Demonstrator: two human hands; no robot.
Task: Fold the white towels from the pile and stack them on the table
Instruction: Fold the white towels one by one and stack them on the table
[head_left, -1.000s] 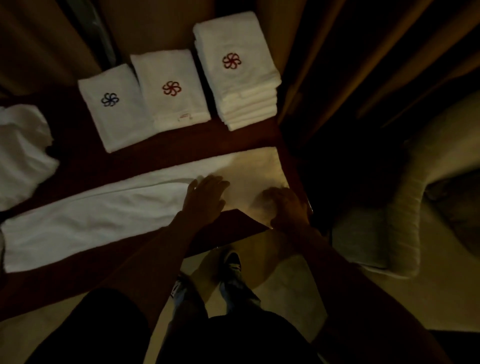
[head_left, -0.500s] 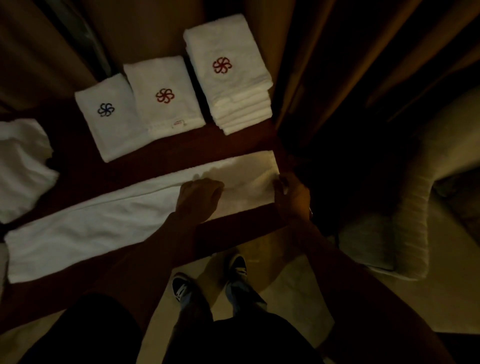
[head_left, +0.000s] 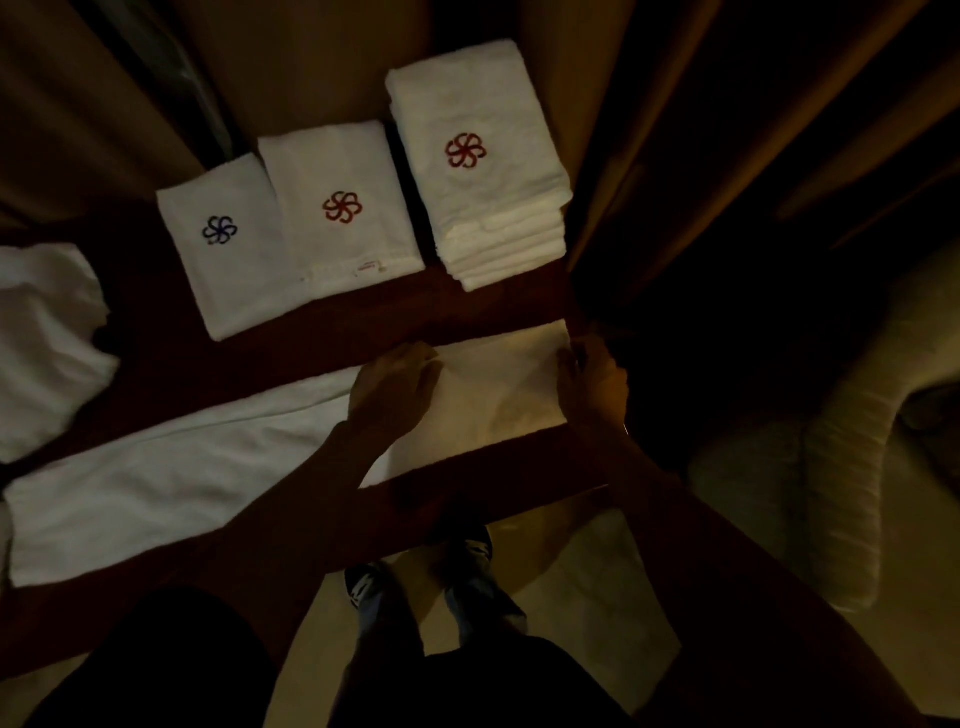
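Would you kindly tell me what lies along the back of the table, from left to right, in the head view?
unfolded towel pile → blue-emblem folded towel → red-emblem folded towel → tall stack of folded towels

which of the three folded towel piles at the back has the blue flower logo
The leftmost folded white towel. Its embroidered flower is dark blue; the middle folded white towel and the tall white towel stack on the right carry red ones.
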